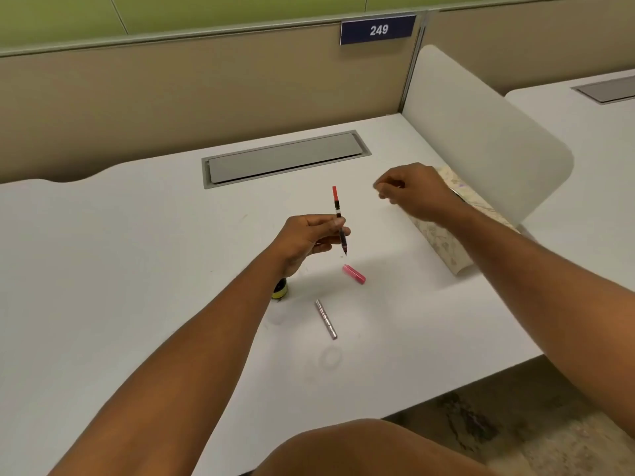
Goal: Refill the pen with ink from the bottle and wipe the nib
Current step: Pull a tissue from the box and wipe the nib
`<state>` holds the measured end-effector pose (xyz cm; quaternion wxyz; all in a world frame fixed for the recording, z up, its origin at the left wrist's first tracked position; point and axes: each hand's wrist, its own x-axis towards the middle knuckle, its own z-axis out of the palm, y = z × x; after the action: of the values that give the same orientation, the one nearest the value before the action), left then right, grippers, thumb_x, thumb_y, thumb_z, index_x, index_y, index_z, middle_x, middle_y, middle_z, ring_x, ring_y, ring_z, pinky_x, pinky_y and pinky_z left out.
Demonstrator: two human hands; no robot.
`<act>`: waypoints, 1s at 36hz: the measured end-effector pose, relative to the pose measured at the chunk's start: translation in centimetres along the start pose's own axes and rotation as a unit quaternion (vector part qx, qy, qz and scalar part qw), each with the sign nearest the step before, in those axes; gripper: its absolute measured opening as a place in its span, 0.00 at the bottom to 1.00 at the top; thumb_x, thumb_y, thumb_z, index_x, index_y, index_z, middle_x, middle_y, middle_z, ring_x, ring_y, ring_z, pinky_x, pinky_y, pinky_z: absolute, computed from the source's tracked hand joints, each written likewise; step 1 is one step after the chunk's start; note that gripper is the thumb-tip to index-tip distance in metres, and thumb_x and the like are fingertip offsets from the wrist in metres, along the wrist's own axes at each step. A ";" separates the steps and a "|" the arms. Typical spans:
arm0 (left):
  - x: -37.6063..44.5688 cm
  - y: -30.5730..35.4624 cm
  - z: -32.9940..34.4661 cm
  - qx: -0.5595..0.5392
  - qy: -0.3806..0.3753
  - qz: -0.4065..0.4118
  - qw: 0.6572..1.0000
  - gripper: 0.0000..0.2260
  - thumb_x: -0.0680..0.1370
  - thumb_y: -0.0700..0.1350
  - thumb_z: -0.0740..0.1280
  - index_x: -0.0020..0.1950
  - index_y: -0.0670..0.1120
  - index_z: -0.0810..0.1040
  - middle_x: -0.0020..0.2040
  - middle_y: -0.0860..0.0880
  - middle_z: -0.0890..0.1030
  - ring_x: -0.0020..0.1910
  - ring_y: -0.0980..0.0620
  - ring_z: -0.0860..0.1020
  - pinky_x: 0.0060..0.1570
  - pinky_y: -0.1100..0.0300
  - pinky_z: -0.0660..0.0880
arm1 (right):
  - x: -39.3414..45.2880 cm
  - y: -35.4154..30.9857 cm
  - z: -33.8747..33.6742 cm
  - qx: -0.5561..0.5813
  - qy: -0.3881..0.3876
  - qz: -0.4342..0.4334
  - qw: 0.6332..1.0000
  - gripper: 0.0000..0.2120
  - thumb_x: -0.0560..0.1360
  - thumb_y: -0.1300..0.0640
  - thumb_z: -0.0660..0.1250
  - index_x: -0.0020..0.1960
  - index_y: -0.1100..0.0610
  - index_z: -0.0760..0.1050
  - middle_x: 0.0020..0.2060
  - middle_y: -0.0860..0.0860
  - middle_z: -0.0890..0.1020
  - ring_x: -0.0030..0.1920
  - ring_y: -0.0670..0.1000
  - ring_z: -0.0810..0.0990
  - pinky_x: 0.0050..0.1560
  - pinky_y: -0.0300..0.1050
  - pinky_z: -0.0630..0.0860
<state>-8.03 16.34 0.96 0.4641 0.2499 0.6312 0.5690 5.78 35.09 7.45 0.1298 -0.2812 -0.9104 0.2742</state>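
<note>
My left hand (305, 237) grips the bare pen insert (339, 221) upright over the white desk, its red end up and its dark nib pointing down. Just below the nib lies the pink cap (354, 273). The silver pen barrel (326, 319) lies nearer to me on the desk. The ink bottle (280, 291), dark with a yellow label, stands under my left wrist and is mostly hidden by it. My right hand (410, 192) hovers further right with fingers curled loosely and nothing visible in them, beside a patterned cloth (443, 240).
A grey cable hatch (285, 159) is set into the white desk (137, 252) behind the pen. A white divider panel (481, 132) stands at the right edge, a beige partition at the back. The desk's front edge runs diagonally at lower right, with my knee below it.
</note>
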 end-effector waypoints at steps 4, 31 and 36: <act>0.8 -0.1 0.5 -0.012 0.013 -0.005 1.000 0.11 0.78 0.48 0.71 0.57 0.46 0.83 0.52 0.47 0.87 0.53 0.49 0.85 0.55 0.55 0.75 | -0.1 4.2 -2.8 -0.025 0.021 0.037 0.999 0.08 0.77 0.56 0.67 0.53 0.57 0.84 0.49 0.49 0.85 0.49 0.47 0.80 0.52 0.40 0.72; 5.2 0.2 4.3 -0.067 0.084 -0.023 0.994 0.07 0.78 0.48 0.70 0.54 0.47 0.83 0.50 0.50 0.87 0.47 0.54 0.84 0.51 0.58 0.75 | 3.7 17.7 -4.0 -0.488 -0.195 0.023 0.851 0.08 0.77 0.57 0.60 0.47 0.52 0.78 0.41 0.51 0.77 0.43 0.53 0.80 0.39 0.45 0.78; 5.5 0.3 4.3 -0.067 0.091 -0.023 0.993 0.07 0.79 0.48 0.70 0.54 0.47 0.83 0.51 0.50 0.87 0.48 0.53 0.84 0.51 0.58 0.75 | 4.1 18.7 -3.6 -0.577 -0.228 -0.044 0.783 0.09 0.76 0.59 0.58 0.47 0.50 0.76 0.44 0.47 0.80 0.53 0.51 0.76 0.49 0.47 0.70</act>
<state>-6.78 23.21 -0.04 0.4335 0.1509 0.6365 0.6198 12.12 51.93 0.05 -0.2562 -0.1922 -0.9131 -0.2523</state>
